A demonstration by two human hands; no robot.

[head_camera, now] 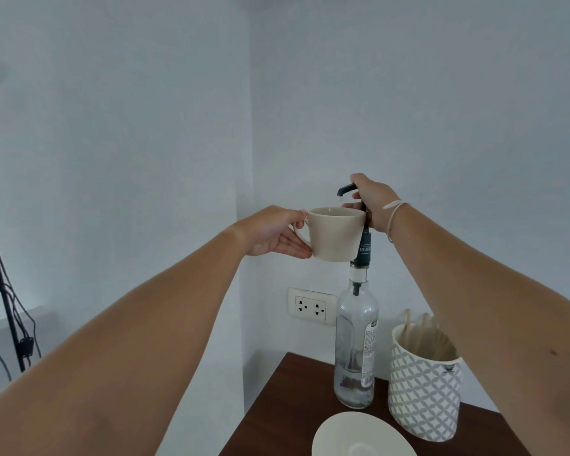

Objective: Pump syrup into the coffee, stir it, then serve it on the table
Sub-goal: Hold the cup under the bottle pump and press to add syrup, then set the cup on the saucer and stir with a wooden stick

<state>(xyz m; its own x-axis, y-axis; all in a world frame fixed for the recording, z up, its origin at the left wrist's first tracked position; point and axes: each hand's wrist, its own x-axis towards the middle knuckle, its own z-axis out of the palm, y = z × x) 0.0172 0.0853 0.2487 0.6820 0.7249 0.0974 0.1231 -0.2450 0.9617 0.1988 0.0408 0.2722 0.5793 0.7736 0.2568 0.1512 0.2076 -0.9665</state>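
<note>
My left hand (273, 233) holds a cream coffee cup (334, 233) by its handle, raised in the air with its rim just under the dark pump spout (344, 189). My right hand (374, 202) is closed on the pump head atop a tall clear glass syrup bottle (356, 343), which stands on the dark wooden table (287, 399). The bottle is nearly empty, with a little liquid at the bottom. The cup's contents are hidden from this angle.
A cream saucer (359, 436) lies on the table in front of the bottle. A patterned grey-and-white holder (423, 386) with several wooden stir sticks stands to the bottle's right. A wall socket (311, 306) is behind; a black stand with cables (4, 291) is far left.
</note>
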